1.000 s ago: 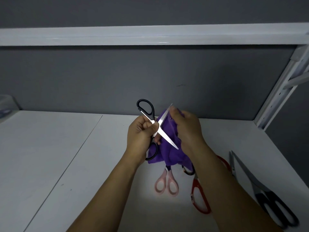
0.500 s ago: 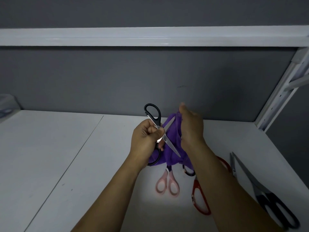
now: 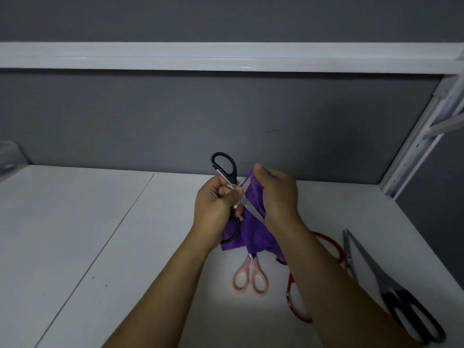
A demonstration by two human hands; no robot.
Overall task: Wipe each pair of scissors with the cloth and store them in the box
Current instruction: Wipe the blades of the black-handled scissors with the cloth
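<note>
1. A second ago the upper blade's tip stood bare above the right fingertips; now it is hidden in the purple cloth (image 3: pixel 253 231), and the blades have drawn closer together
2. The left hand (image 3: pixel 216 204) is clenched round the black-handled scissors (image 3: pixel 225 167) near the pivot, with one glossy oval plastic loop above its knuckles and the other below its palm
3. The right hand (image 3: pixel 278 194), fingers curled, pinches the soft, fuzzy cloth round the upper blade; the slim steel lower blade slants toward that hand's heel
4. Below the fingers, on the matte white table (image 3: pixel 75 222), lie pink-handled scissors (image 3: pixel 251 278), red-handled scissors (image 3: pixel 292 305) and large grey-bladed scissors (image 3: pixel 401 305)
5. A translucent box (image 3: pixel 8 156) sits far left of the left fingers
</note>
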